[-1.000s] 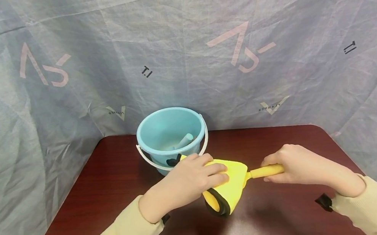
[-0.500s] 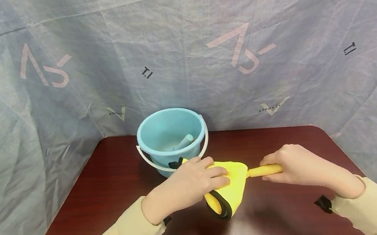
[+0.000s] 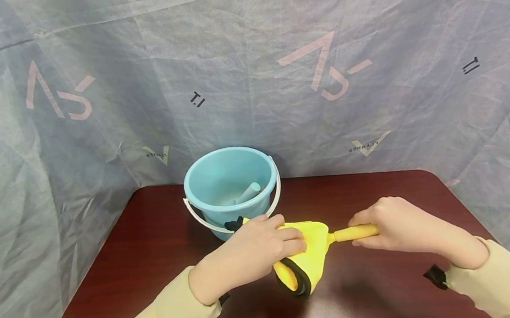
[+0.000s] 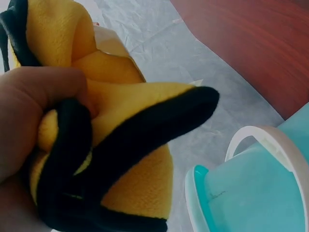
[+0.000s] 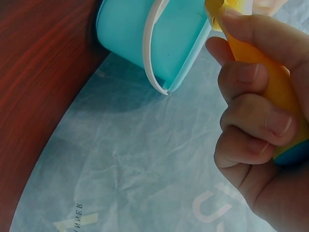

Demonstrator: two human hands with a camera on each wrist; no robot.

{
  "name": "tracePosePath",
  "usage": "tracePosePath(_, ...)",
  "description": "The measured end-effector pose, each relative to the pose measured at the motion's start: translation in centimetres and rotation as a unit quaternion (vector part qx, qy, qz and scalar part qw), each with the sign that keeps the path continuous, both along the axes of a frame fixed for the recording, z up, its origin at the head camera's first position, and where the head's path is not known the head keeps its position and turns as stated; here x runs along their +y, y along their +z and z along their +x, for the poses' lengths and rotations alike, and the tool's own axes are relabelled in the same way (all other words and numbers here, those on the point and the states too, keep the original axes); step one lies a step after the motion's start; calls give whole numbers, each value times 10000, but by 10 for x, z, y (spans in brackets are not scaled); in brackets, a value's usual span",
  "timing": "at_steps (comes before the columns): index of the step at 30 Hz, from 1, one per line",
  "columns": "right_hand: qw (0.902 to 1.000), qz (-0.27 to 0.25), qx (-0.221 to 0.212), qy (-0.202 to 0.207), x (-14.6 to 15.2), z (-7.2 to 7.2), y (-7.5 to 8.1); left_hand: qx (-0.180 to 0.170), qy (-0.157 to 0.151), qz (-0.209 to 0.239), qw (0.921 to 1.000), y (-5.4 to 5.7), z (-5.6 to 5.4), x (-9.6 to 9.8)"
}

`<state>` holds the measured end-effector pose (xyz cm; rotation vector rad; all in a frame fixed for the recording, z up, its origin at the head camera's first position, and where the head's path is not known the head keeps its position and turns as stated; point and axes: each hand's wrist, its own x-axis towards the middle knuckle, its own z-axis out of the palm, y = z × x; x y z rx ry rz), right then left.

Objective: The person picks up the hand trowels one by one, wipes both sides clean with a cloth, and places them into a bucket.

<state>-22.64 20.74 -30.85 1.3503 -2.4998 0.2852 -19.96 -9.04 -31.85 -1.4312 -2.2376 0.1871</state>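
My left hand (image 3: 257, 247) grips a fuzzy yellow cloth (image 3: 315, 248) with black edging, bunched over the head of a yellow-handled tool. The cloth hides that head, so I cannot tell its kind. In the left wrist view the cloth (image 4: 140, 188) hangs in folds from the fingers. My right hand (image 3: 397, 224) holds the tool's yellow handle (image 3: 358, 232) from the right side. The right wrist view shows the fingers wrapped round this handle (image 5: 270, 72), which ends in blue. Both hands are above the near middle of the table, in front of the bucket.
A light blue bucket (image 3: 223, 215) with a white carrying handle (image 3: 279, 187) stands toward the back of the dark red table (image 3: 152, 242). Inside lies a light blue rod-like thing (image 3: 250, 191). Grey printed fabric (image 3: 245, 66) hangs round the table's back and sides.
The cloth, the handle and both hands have shifted slightly to the left. Both grips stay the same, and the bucket stands where it was.
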Motion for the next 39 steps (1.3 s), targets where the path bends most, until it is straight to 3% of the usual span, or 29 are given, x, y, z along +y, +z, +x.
tracePosePath(19, 9999, 49, -125, -86, 7, 4, -4, 8, 148, -22, 9999, -6, 0, -14)
tracePosePath(26, 9997, 17, -182, -135, 11, 6, -4, 31, 354, 1, 9994, -9, 1, -24)
tracePosePath(39, 9979, 57, -594, -264, 17, 6, -8, -10, 426, 528, 9977, -20, 3, -46)
